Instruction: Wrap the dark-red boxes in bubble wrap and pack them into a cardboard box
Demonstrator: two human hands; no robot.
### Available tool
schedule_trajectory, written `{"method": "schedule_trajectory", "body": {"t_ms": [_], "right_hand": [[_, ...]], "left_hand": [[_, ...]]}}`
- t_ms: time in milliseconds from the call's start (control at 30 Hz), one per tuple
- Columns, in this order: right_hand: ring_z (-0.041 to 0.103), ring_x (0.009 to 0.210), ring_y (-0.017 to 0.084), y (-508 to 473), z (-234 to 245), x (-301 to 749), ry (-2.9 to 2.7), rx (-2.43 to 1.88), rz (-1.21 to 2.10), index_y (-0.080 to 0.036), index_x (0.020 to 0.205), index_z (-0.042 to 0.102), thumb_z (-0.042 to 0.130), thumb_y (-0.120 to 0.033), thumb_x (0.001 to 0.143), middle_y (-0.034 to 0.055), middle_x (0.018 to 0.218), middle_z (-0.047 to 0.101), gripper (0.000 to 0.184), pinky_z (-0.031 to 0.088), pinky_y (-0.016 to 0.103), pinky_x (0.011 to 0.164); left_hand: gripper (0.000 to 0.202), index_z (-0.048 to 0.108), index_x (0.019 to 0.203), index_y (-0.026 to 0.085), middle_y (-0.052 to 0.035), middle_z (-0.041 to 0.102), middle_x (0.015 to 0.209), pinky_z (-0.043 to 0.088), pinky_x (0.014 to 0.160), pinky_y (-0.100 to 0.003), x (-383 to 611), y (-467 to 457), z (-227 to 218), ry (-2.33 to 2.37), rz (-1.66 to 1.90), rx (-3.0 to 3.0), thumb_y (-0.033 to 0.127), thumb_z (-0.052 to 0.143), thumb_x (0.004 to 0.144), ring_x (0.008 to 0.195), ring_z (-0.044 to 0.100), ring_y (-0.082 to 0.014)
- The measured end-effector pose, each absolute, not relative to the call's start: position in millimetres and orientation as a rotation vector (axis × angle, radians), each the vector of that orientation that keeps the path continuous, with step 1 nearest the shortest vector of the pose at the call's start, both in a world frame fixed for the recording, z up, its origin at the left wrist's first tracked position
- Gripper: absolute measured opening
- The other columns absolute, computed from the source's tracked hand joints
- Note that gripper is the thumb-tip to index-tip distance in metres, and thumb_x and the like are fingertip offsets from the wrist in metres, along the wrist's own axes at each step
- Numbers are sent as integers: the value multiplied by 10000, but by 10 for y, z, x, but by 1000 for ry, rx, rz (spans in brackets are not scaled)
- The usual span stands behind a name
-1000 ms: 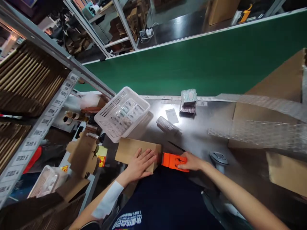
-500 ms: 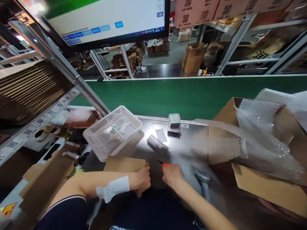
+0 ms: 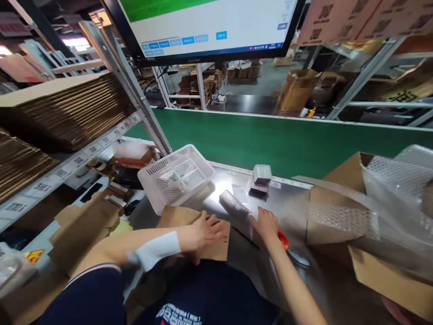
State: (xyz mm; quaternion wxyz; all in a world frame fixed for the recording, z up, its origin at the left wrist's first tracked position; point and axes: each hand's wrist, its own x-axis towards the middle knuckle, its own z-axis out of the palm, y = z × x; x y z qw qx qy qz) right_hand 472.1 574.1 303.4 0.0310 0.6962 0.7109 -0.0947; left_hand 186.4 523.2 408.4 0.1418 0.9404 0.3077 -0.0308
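Observation:
My left hand (image 3: 204,234) lies on a flat brown cardboard box (image 3: 216,247) at the near edge of the steel table (image 3: 291,212), fingers spread over it. My right hand (image 3: 265,223) reaches forward, its fingers by a bubble-wrapped packet (image 3: 233,204). An orange object (image 3: 283,239), partly hidden, shows just behind that hand; whether the hand still grips it I cannot make out. Further back, two more bubble-wrapped packets (image 3: 261,177) are stacked near the green conveyor belt (image 3: 297,142).
A white perforated basket (image 3: 176,177) stands left of the packets. A large carton with bubble wrap (image 3: 365,216) fills the right. Flat cartons are stacked on a shelf (image 3: 64,113) at left. A monitor (image 3: 209,25) hangs overhead. A scanner (image 3: 297,258) lies near my right wrist.
The camera has tilted up, so the monitor came into view. My right hand went from the orange tool at the box's end forward to the nearest bubble-wrapped packet. My left hand stayed on the box.

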Motion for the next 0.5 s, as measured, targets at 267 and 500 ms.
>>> {"method": "schedule_trajectory", "body": {"t_ms": [267,500], "right_hand": [[631,1293,374,6485,2987,3875,1982,2008,-814,-51,1490,505,714,-346,880,254,1395,640,710,505,404,999],[578,1364,349,5972,3384,4434,2628,2011,-1367,-152,1520,439,677,-470,816,173,1513,575,809,486,437,1109]], "left_hand": [[1229,15,1684,253,-240,299,1670,277,1237,-697,339,4318,4285,1132,294,2676,219,727,683,1583,248,-466],[1255,93,1664,299,-188,361,1492,390,1163,-746,130,3866,3557,1365,1059,2407,231,741,590,1519,327,-517]]}}
